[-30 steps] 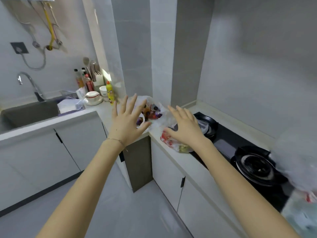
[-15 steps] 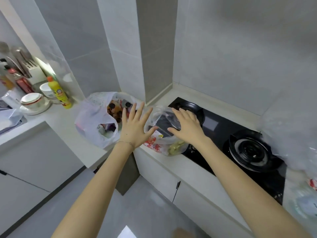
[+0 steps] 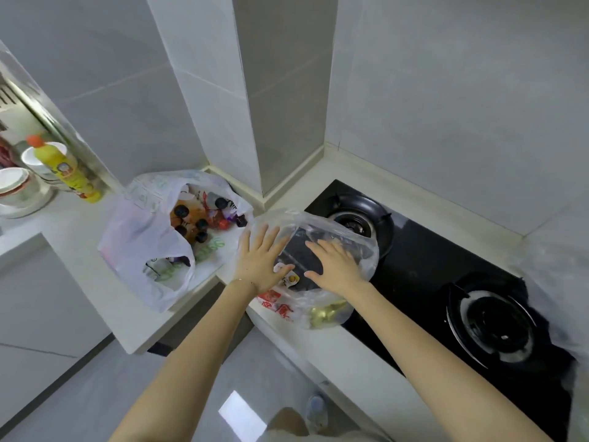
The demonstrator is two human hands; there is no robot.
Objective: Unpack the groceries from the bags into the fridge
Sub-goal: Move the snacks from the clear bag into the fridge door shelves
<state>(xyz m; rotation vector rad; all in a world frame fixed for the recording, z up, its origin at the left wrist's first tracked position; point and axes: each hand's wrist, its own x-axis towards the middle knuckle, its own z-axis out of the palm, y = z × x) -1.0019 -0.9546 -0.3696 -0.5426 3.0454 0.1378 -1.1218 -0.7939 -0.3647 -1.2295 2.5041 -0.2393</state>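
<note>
Two plastic grocery bags sit on the counter corner. The white bag (image 3: 140,237) on the left gapes open and shows several dark-capped bottles (image 3: 191,221). The clear bag (image 3: 334,301) with red print lies beside the stove, holding a dark flat package (image 3: 301,255) and something yellowish at its lower end. My left hand (image 3: 258,263) is spread flat over the clear bag's left rim. My right hand (image 3: 334,264) rests with straight fingers on top of the dark package. Neither hand grips anything. No fridge is in view.
A black two-burner gas stove (image 3: 424,275) lies right of the bags. A yellow bottle (image 3: 68,170) and stacked white bowls (image 3: 17,189) stand at the far left of the counter (image 3: 95,298). More plastic wrap (image 3: 554,269) blurs the right edge. Grey floor lies below.
The view has closed in on the bags and tipped downward. Both hands advanced from hovering in the air to lying on the clear bag.
</note>
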